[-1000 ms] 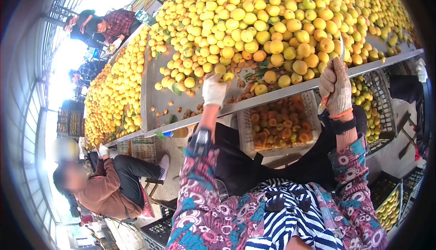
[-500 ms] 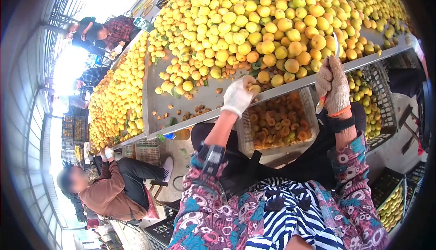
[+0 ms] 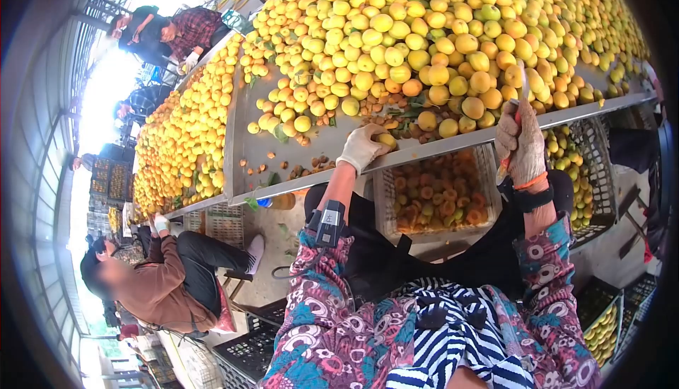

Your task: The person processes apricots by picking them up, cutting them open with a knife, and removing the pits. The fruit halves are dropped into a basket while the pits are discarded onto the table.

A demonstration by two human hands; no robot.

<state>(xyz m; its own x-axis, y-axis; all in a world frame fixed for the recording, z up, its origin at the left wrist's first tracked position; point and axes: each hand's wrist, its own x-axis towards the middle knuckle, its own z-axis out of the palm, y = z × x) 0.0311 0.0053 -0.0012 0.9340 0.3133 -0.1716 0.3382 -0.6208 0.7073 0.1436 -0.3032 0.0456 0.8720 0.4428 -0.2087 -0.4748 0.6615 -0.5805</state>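
Note:
My left hand (image 3: pixel 362 148), in a white glove, is closed around a yellow apricot (image 3: pixel 386 141) at the near rim of the metal table (image 3: pixel 283 154). My right hand (image 3: pixel 522 141) wears a soiled knit glove and grips a knife (image 3: pixel 524 85) by its reddish handle, with the blade pointing up and away from me. The blade is apart from the fruit in my left hand. Beyond both hands rises a large heap of apricots (image 3: pixel 424 42). Pits and scraps (image 3: pixel 311 168) lie on the metal to the left of my left hand.
Below the table edge, a crate (image 3: pixel 382 208) between my knees holds halved apricots (image 3: pixel 442 198). Another crate (image 3: pixel 598 170) with whole fruit stands to the right. A seated person in brown (image 3: pixel 166 286) works at left; others sit across the table. Black crates (image 3: pixel 244 346) stand on the floor.
My left hand has moved slightly left along the rim, still holding an apricot. The knife stays in my right hand, its blade a little lower. The whole view has shifted slightly.

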